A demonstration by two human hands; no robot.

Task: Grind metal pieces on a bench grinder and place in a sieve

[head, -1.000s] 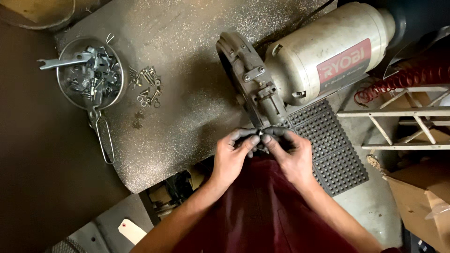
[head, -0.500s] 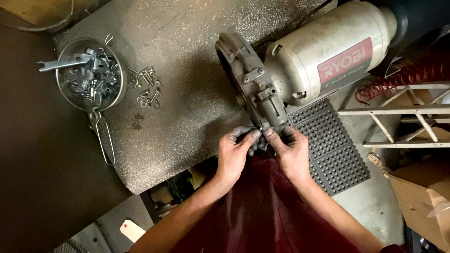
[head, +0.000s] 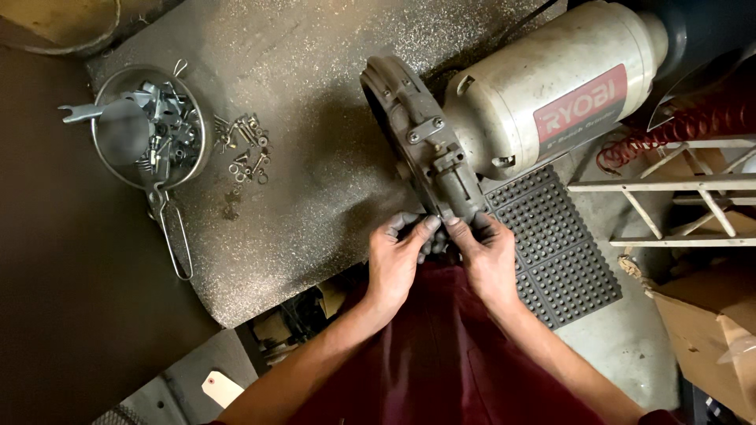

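Note:
A cream-coloured bench grinder (head: 543,102) lies on its side on the speckled slab (head: 307,157). Its grey round wheel guard (head: 417,142) faces me. My left hand (head: 398,260) and my right hand (head: 488,256) meet at the lower edge of the guard. Their grimy fingers pinch a small dark part there, which the fingers mostly hide. My lap in dark red cloth (head: 441,354) sits just below the hands.
A metal strainer (head: 150,134) with a wire handle holds several metal parts and a wrench at the left. Loose nuts and washers (head: 244,149) lie beside it. A black rubber mat (head: 551,244), a red coiled hose (head: 677,126), white metal frame and cardboard stand at the right.
Both hands have stayed at the guard's lower edge with only small finger shifts. The view has drifted slightly.

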